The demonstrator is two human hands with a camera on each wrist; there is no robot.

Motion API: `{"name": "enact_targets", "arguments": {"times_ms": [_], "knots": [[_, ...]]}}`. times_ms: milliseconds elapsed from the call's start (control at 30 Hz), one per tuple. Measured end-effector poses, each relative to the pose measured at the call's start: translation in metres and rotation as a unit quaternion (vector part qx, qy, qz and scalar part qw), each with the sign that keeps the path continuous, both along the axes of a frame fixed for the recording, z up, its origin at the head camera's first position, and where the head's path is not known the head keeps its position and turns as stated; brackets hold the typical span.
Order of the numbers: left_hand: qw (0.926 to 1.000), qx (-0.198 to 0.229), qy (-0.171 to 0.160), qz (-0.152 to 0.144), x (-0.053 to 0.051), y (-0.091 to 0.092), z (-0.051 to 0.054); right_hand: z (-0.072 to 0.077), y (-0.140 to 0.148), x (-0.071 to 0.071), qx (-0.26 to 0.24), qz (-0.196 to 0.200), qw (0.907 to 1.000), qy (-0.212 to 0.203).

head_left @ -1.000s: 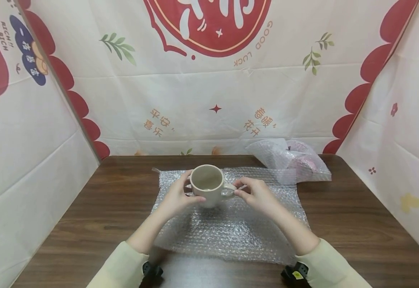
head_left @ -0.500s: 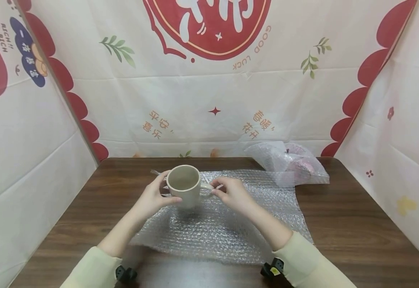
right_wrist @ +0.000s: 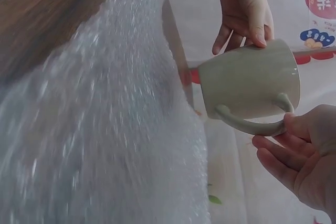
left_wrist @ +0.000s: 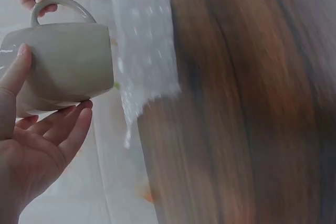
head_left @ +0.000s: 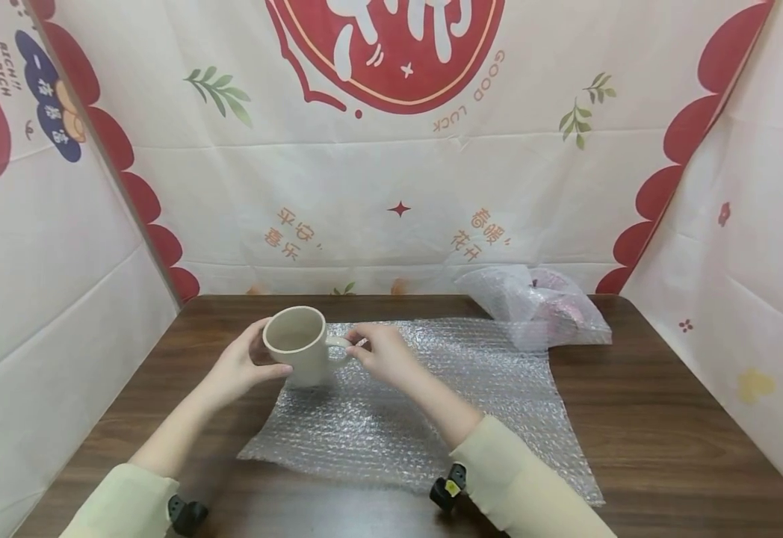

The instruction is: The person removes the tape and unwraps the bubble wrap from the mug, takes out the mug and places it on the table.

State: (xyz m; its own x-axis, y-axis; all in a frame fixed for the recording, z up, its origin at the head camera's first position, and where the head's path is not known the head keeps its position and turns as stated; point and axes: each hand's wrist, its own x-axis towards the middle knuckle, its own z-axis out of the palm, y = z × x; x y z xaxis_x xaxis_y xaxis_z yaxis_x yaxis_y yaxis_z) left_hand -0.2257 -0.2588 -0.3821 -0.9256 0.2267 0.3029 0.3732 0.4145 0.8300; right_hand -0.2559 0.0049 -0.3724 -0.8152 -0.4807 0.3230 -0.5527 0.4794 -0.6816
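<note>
A pale grey-beige mug (head_left: 307,359) is held upright near the left edge of a bubble wrap sheet (head_left: 418,418). My left hand (head_left: 240,366) grips the mug's body from the left, its thumb on the near side and fingers round the far side, as the left wrist view of the mug (left_wrist: 68,61) shows. Between thumb and fingers my right hand (head_left: 381,355) pinches the handle; the right wrist view has this handle (right_wrist: 252,124) in the right hand (right_wrist: 310,153). In that view a gap shows between the mug's base and the wrap.
A bubble-wrapped bundle (head_left: 553,310) with something pink inside lies at the back right, touching the sheet's far corner. The dark wooden table (head_left: 660,433) extends on both sides. Printed cloth walls (head_left: 364,172) enclose the table at the back and sides.
Both hands have carried the mug leftward, from the middle of the bubble wrap to its left edge. The grip on body and handle stays the same. The wrapped bundle has stayed put.
</note>
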Motion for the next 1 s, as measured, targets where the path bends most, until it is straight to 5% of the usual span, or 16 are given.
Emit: {"name": "enact_targets", "arguments": {"times_ms": [533, 1000], "knots": [[0.9989, -0.046, -0.010, 0.009, -0.010, -0.064, -0.011, -0.023, -0.069, -0.011, -0.053, -0.030, 0.9967, -0.054], [0.9986, 0.005, -0.048, -0.022, -0.024, -0.083, -0.023, -0.032, -0.094, -0.014, -0.096, -0.087, 0.9888, -0.075]]}}
